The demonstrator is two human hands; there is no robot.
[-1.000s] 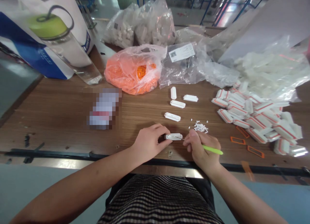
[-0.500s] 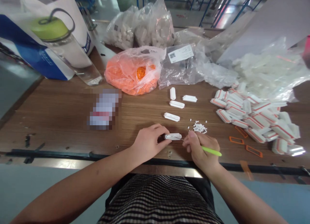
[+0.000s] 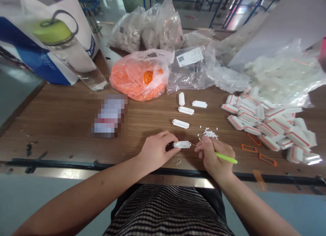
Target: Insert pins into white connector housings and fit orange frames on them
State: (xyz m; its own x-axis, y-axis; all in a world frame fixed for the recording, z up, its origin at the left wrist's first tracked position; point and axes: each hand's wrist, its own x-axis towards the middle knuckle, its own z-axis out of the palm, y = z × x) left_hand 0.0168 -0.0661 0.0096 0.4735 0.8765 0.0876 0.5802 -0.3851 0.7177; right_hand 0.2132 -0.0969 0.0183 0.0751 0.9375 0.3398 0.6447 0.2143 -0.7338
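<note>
Right hand (image 3: pixel 215 155) has shifted slightly rightward, its green-handled pick (image 3: pixel 226 157) pinched between thumb and fingers, steel tip at the right end of the white plastic housing (image 3: pixel 181 145). Left hand (image 3: pixel 158 151) grips that housing's left end, fingers curled. Small white plastic bits (image 3: pixel 210 134) lie just ahead of the right hand. Orange-trimmed white housings (image 3: pixel 265 125) and orange rectangular frames (image 3: pixel 249 148) lie to its right.

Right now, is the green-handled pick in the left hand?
No, the right hand holds the green-handled pick, while the left hand holds the white plastic part.
</note>
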